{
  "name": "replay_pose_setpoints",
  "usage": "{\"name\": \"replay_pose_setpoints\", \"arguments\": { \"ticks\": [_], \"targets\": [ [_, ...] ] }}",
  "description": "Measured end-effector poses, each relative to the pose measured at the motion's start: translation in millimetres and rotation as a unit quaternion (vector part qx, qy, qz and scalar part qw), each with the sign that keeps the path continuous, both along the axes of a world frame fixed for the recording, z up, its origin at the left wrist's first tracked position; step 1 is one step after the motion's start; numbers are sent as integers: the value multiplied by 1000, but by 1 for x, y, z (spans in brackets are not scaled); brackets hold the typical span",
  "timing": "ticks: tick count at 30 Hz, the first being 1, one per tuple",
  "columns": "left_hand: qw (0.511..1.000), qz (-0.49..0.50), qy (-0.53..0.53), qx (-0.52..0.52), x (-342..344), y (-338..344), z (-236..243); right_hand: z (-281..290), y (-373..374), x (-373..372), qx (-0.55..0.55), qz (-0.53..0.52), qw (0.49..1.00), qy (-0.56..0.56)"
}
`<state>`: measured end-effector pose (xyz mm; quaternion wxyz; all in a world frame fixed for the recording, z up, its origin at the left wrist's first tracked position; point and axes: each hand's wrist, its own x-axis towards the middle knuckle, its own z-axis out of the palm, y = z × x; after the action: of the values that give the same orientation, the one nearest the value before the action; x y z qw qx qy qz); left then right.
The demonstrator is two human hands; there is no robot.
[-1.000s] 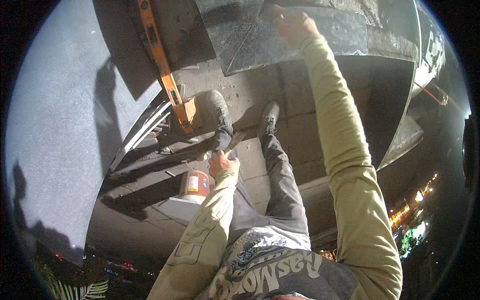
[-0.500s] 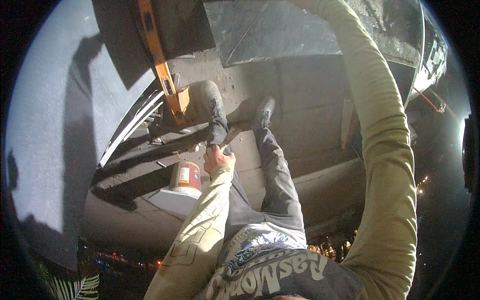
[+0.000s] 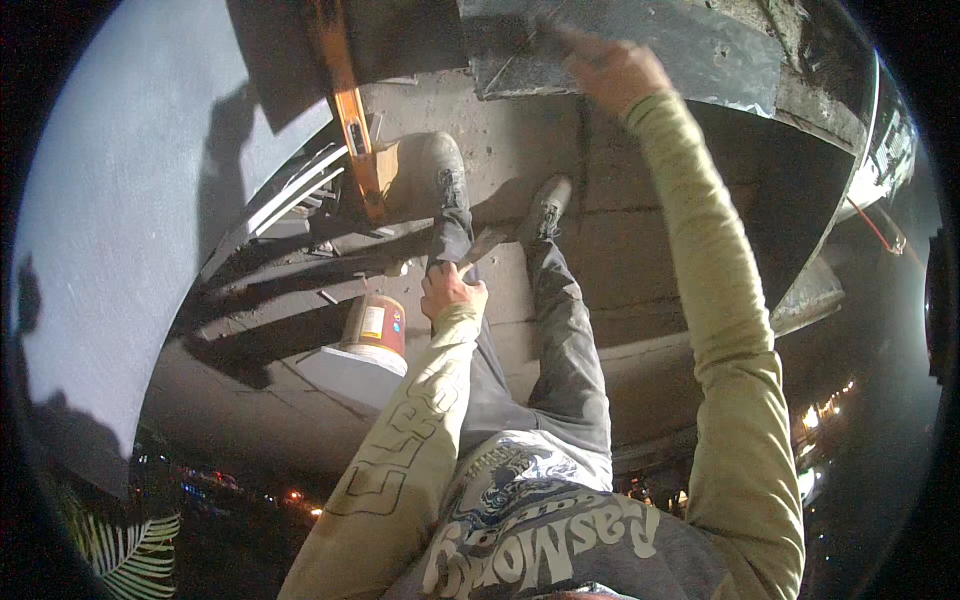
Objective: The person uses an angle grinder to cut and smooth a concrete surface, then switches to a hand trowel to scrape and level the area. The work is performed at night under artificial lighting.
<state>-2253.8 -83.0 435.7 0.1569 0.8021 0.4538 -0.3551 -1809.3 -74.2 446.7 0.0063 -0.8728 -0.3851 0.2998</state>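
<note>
My left hand is closed in front of my left thigh. From its fingers sticks out a flat, flared blade that looks like a putty knife. My right hand is raised at the far side, its arm stretched forward, close to a dark grey panel surface. Motion blurs its fingers, which point left toward the panel. Whether they hold anything cannot be made out.
A brown-red bucket stands on a pale board left of my legs. An orange spirit level leans beside a wooden block. White strips lie near the grey wall. A red bar shows far right.
My right hand has come back from the upper edge into view, nearer to me. The view has shifted slightly. My left hand still grips the putty knife.
</note>
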Motion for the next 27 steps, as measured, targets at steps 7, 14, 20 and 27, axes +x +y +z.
{"name": "replay_pose_setpoints", "arguments": {
  "ticks": [7,14,20,27],
  "targets": [
    [999,25,22,-23,2,2,5,11,24,-156,-15,185,982,39],
    [998,57,22,-16,-9,-7,2,18,-1,-163,145,-102,969,171],
    [998,58,-7,1,-19,-11,1,3,10,-142,84,-257,957,107],
    [999,37,1,2,-20,-10,1,17,38,-146,66,-290,952,72]
  ]
}}
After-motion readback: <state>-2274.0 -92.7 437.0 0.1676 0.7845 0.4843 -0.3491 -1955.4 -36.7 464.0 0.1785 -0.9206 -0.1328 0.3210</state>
